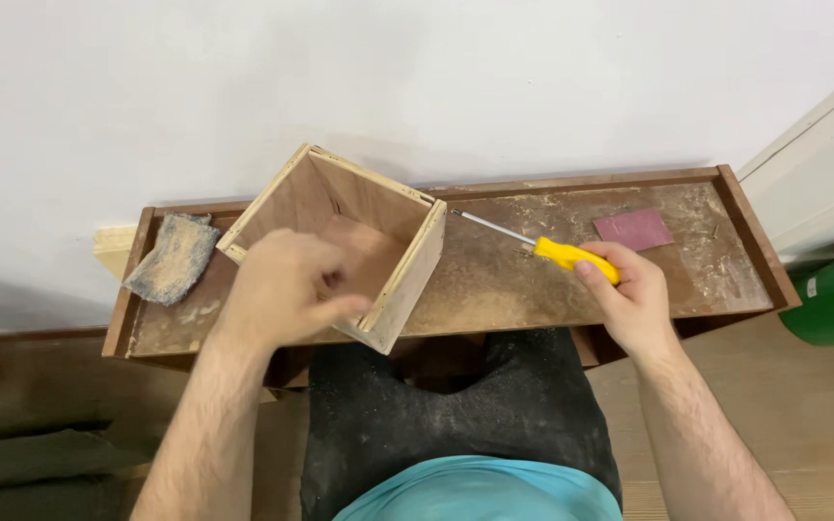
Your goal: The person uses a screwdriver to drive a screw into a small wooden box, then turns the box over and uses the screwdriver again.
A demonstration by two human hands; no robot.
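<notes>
1. Yellow screwdriver (550, 249): handle clamped in the curled fingers of the right hand (634, 294); metal shaft points at the wooden box (345, 246).
2. Left hand (282, 289): fingers closed over the near wall of the open box.
3. Box rests on the dusty brown tray (533, 289).
4. Sandpaper sheet (633, 230) lies just beyond the right hand; worn sanding pad (172, 257) at the tray's left end.

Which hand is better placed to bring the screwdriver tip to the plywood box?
Right. The right hand holds the yellow-handled screwdriver, its tip pointing at the box; the left hand grips the box's near edge.
</notes>
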